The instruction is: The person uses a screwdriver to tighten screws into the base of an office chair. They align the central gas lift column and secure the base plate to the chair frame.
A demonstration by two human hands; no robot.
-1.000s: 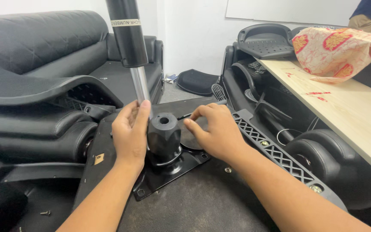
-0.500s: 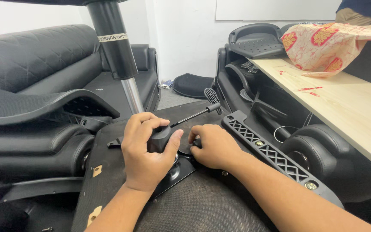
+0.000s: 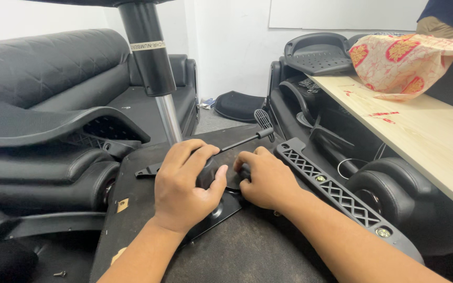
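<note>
Mechanism: one black chair mechanism (image 3: 221,202) lies on the upturned seat base (image 3: 268,251), under both hands.
Hands: left hand (image 3: 184,191) palm-down, fingers clenched over the hub; right hand (image 3: 268,181) curled against its side.
Cylinder: one gas cylinder (image 3: 150,57), a pale label band ringing it.
Worktop: one pale wooden worktop (image 3: 425,136), one red-patterned cloth (image 3: 399,63) on it.

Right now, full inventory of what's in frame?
mechanism plate: 1, black, on the seat underside, under both hands
lever rod: 1, black, paddle tip, behind the hands
gas-lift column: 1, black with silver shaft, top centre
armrest bracket: 1, black lattice, right of the hands
sofa: 1, black, left
wooden board: 1, pale, right
patterned cloth: 1, pink-red, on board
left hand: on the mechanism
right hand: beside it
</note>
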